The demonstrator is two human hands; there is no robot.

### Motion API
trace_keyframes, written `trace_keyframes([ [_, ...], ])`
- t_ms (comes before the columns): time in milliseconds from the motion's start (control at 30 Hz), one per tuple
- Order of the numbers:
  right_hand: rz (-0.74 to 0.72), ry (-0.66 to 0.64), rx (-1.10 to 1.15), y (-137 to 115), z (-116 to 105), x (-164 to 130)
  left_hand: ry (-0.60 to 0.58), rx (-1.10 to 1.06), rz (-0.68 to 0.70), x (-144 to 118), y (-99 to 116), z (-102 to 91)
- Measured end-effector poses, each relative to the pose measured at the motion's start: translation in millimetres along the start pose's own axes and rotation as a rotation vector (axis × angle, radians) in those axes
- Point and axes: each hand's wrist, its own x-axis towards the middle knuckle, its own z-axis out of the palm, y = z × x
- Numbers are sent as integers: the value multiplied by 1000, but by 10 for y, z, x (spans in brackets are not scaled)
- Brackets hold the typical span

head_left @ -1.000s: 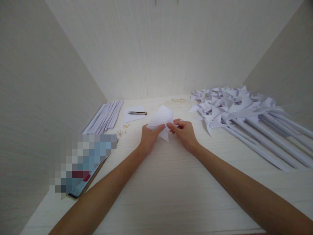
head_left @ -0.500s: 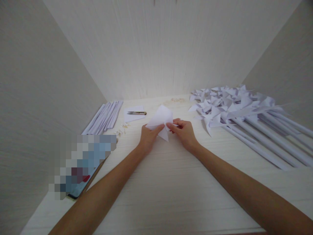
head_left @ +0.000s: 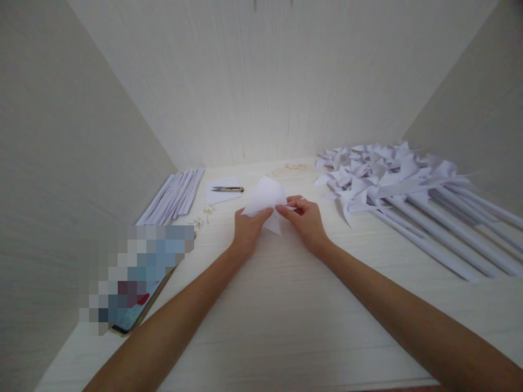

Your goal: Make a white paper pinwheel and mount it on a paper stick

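Folded paper (head_left: 265,195) is pinched over the table (head_left: 261,316) by the left hand (head_left: 247,226) and right hand (head_left: 305,219), thumbs uppermost. It is judged light, flexible and easily creased; layered folds are best gripped gently.

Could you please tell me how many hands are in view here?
2. The left hand grips the left side of the white paper; the right hand pinches its right side. The paper hides part of the left hand; no other hand shows.
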Motion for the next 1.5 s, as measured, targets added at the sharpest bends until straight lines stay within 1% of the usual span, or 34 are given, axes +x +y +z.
trace_keyframes([
  [133,112,61,292,6,73,-61,16,-91,-15,-33,28,45],
  [233,214,79,407,2,119,-97,27,-152,-28,-47,47,60],
  [300,246,81,448,-6,136,-107,18,-178,-34,-54,51,65],
  [467,241,72,494,-29,144,-108,-11,-165,-33,-87,34,86],
  [700,277,128,499,-47,131,-90,26,-154,-35,-120,-7,128],
  [733,286,132,495,-51,116,-78,5,-161,-47,-109,4,115],
  [800,300,139,481,-61,69,-43,-105,-186,-90,-69,46,68],
  [867,319,126,465,-77,-1,-1,-297,-204,-162,-14,103,-3],
  [900,334,96,456,-87,-39,19,-382,-196,-209,14,130,-40],
  [967,357,-9,435,-108,-112,49,-469,-174,-259,61,170,-106],
  [1067,377,-233,363,-129,-187,63,-514,-90,-300,96,188,-160],
  [1100,379,-293,335,-129,-200,62,-520,-53,-306,99,187,-167],
  [1167,373,-371,295,-119,-214,57,-527,23,-304,99,184,-171],
  [1300,335,-435,274,-80,-221,57,-508,146,-275,100,187,-171],
  [1367,329,-443,268,-68,-224,63,-493,172,-260,104,187,-175],
  [1500,329,-445,264,-67,-230,77,-505,204,-221,125,159,-193],
])
